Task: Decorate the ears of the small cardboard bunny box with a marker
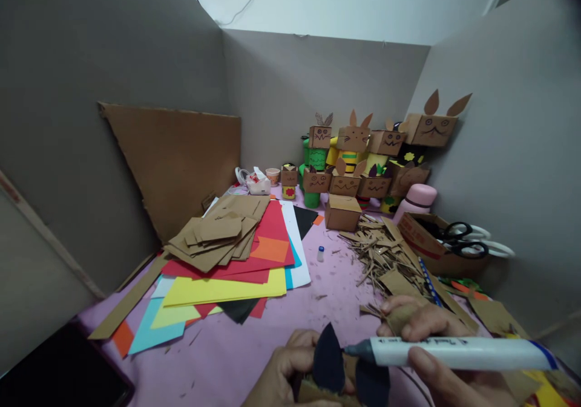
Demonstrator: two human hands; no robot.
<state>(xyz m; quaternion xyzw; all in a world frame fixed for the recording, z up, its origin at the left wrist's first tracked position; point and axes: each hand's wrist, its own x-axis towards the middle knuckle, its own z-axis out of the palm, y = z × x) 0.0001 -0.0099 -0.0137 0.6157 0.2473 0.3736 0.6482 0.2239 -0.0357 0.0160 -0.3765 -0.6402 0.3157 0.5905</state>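
At the bottom middle, my left hand (pixel 288 364) is closed around a small cardboard box piece (pixel 324 393) that carries two black leaf-shaped paper ears (pixel 329 358). My right hand (pixel 436 346) grips a white marker pen (pixel 447 352) held nearly level. Its dark grey tip points left and is at or very close to the edge of the left ear; contact is hard to tell. A brown leaf-shaped scrap (pixel 402 317) shows by the right fingers, and I cannot tell whether they hold it. Much of the box piece is hidden by the fingers and the frame's edge.
Coloured paper (pixel 227 290) and cardboard sheets (pixel 218 228) are stacked left of centre. Cardboard animal figures (pixel 347 183) line the back right. Cut strips (pixel 374 244), a box with scissors (pixel 426 256) and a pink bottle (pixel 416 201) stand right. A black phone-like slab (pixel 63 367) lies front left.
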